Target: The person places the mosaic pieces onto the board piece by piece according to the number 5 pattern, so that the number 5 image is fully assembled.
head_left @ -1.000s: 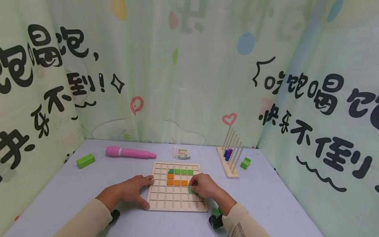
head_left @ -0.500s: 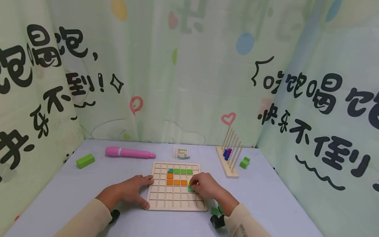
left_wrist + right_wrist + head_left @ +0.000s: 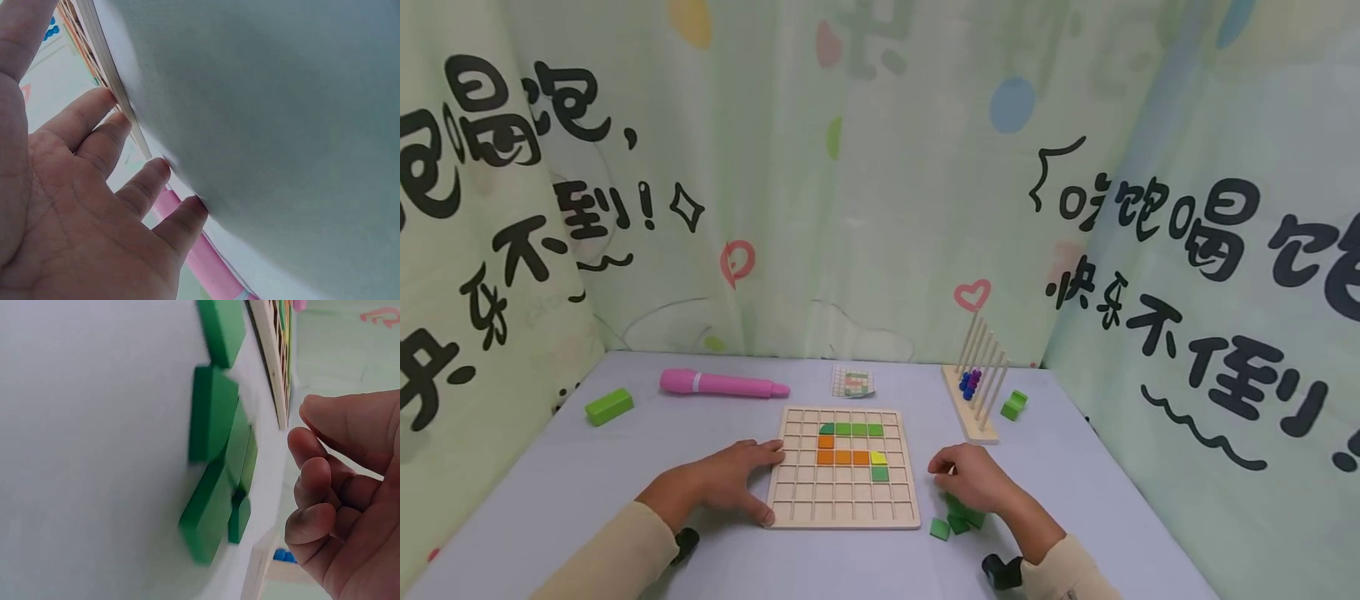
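A wooden grid board (image 3: 842,514) lies on the table with small tiles in its cells: green ones (image 3: 859,430) in an upper row, orange ones (image 3: 843,457) below, a yellow tile (image 3: 878,458) and a green tile (image 3: 880,474) under it. My left hand (image 3: 730,479) rests at the board's left edge, thumb and fingers spread, fingertips touching the side. Right of the board, my right hand (image 3: 973,479) hovers over a pile of loose green tiles (image 3: 212,415). Its fingers are loosely bent and hold nothing in the right wrist view. Part of the pile is hidden under the hand in the head view.
Behind the board lie a pink pen-shaped object (image 3: 725,384) and a small pattern card (image 3: 853,382). A wooden peg stand (image 3: 973,412) with blue and purple beads stands back right, beside green blocks (image 3: 1014,405). Another green block (image 3: 609,407) lies far left. Printed curtains enclose the table.
My right hand has left the yellow tile in the board and moved right, over the loose green tiles. My left hand stays at the board's edge. The head view has shifted slightly.
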{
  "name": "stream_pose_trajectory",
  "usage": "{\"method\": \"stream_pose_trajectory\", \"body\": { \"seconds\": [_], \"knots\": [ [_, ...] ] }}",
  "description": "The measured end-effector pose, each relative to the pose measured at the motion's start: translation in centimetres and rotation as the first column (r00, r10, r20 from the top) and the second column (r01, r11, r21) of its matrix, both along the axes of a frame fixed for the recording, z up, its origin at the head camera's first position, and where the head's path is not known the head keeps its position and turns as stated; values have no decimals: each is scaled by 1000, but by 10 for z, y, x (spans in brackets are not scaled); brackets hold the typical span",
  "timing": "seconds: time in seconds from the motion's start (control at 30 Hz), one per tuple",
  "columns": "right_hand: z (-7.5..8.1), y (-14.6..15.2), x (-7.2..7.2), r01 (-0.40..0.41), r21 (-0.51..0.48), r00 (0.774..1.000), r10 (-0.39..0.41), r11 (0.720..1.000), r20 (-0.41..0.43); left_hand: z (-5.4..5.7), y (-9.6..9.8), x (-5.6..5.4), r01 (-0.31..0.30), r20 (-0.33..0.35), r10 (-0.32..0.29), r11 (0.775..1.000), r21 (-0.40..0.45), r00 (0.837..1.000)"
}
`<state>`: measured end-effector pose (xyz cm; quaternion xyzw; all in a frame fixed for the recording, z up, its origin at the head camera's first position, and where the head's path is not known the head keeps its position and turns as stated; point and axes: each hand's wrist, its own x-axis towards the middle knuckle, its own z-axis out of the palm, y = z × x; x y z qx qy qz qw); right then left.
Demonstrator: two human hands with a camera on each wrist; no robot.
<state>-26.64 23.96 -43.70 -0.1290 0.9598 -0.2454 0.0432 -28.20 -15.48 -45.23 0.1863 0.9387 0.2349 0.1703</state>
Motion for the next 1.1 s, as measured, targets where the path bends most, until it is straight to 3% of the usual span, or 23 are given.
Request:
{"method": "stream_pose_trajectory", "body": {
  "seconds": [0.17, 0.4, 0.8, 0.93, 1.1],
  "knots": [
    [-3, 16, 7, 54, 14, 998, -54, 998, 8, -1, -1, 0, 0, -2, 0, 1000, 3, 1000],
    [-11, 28, 19, 27, 8, 998, -28, 1000, 49, 0, -1, 1, 12, 7, -12, 1000, 18, 1000],
    [-9, 19, 25, 85, 67, 995, -88, 994, 47, 1, -3, -1, 18, -15, -18, 999, 27, 1000],
    [-10, 22, 26, 58, 51, 997, -61, 997, 52, -2, -3, -1, 18, -6, -18, 999, 33, 1000],
    [-12, 26, 28, -33, 6, 999, 33, 999, 29, -4, -1, -2, 8, -5, -8, 1000, 18, 1000]
  ]
}}
